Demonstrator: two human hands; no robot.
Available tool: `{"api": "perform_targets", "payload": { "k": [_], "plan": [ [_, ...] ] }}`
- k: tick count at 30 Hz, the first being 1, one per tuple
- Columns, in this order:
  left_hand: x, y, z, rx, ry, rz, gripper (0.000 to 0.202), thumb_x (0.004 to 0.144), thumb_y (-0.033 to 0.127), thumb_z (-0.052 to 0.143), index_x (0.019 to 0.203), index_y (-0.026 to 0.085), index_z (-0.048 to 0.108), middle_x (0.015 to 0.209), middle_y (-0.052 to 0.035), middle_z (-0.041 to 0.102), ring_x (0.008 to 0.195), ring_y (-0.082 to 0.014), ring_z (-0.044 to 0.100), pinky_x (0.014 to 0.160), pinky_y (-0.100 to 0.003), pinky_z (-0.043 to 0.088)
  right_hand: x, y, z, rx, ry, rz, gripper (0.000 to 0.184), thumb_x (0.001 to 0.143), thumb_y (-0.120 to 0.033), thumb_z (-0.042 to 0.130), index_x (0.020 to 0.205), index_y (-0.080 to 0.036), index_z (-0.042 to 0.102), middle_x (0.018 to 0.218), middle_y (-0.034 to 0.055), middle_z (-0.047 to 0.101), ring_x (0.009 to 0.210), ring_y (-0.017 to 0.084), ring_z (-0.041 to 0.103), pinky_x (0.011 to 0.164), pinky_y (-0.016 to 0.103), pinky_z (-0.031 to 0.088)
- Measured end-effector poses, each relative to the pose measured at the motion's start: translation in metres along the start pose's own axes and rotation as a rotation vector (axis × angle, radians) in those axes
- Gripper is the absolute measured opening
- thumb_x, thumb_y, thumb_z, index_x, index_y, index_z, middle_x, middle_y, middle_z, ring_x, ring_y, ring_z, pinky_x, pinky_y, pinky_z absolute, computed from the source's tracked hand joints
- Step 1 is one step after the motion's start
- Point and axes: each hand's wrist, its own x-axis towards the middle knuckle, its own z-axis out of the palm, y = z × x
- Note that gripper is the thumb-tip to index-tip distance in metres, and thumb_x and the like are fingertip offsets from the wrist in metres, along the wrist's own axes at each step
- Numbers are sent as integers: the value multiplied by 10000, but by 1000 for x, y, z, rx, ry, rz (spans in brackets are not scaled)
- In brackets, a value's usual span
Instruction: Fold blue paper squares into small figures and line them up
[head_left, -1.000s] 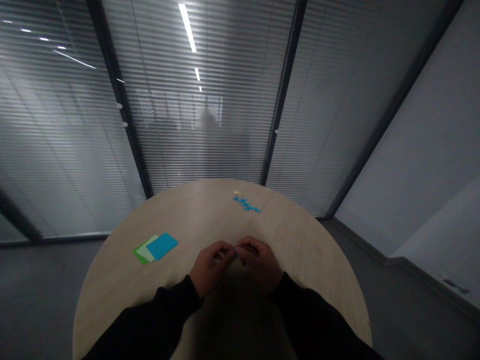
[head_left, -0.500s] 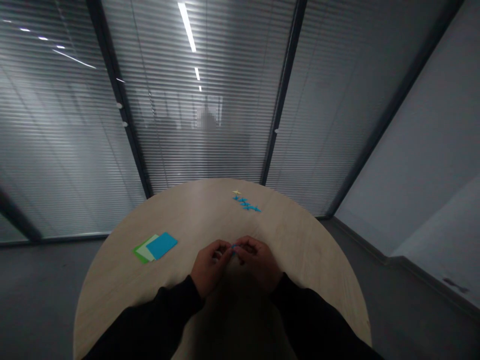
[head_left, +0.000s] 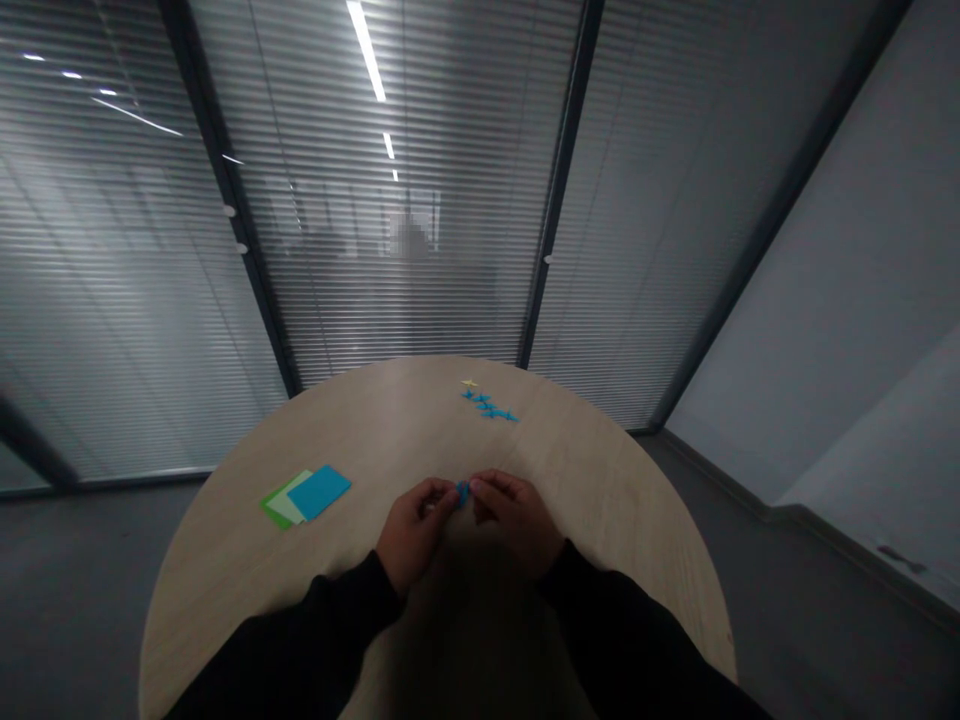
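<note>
Between my two hands is a small piece of folded blue paper (head_left: 463, 493); its exact shape is too small to make out. My left hand (head_left: 412, 530) pinches it from the left with thumb and forefinger. From the other side my right hand (head_left: 517, 520) has its fingertips closed on the paper's right edge. Beyond the hands lie several small blue folded paper figures (head_left: 487, 408), pointed like stars or birds, in a loose slanting group. A pale yellow folded figure (head_left: 469, 383) lies at the group's far end.
On the left of the round wooden table (head_left: 622, 520) lies a fanned stack of paper sheets, blue (head_left: 319, 493) on top, pale green (head_left: 289, 500) and brighter green (head_left: 271, 511) beneath. Glass panels with blinds (head_left: 420, 310) stand behind the table, a white wall (head_left: 847, 330) at right.
More of the blue paper shows between my fingertips, and my hands have parted slightly. The whole view has shifted a little; the figures and sheets lie as before.
</note>
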Motion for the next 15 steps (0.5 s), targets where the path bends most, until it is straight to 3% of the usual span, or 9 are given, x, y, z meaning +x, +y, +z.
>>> {"api": "perform_targets", "payload": {
  "k": [3, 7, 15],
  "plan": [
    [1, -4, -1, -204, -27, -78, 373, 823, 506, 679, 941, 153, 699, 809, -40, 695, 664, -148, 575, 640, -271, 433, 2, -2, -4, 40, -38, 12, 316, 804, -465, 674, 914, -171, 709, 687, -2, 608, 638, 144, 550, 635, 289, 471],
    [1, -7, 0, -313, -74, -135, 422, 775, 511, 743, 983, 146, 712, 809, -36, 693, 658, -134, 565, 643, -259, 429, 2, 1, -5, 19, -85, 4, 271, 769, -414, 728, 909, -182, 713, 709, -7, 635, 633, 137, 553, 632, 284, 459],
    [-1, -10, 3, -607, -250, -190, 295, 781, 423, 795, 853, 149, 713, 793, -35, 677, 707, -128, 588, 664, -240, 432, 1, 2, -6, 80, -135, 32, 307, 722, -432, 794, 882, -188, 699, 707, -12, 642, 618, 125, 542, 613, 273, 424]
  ]
}}
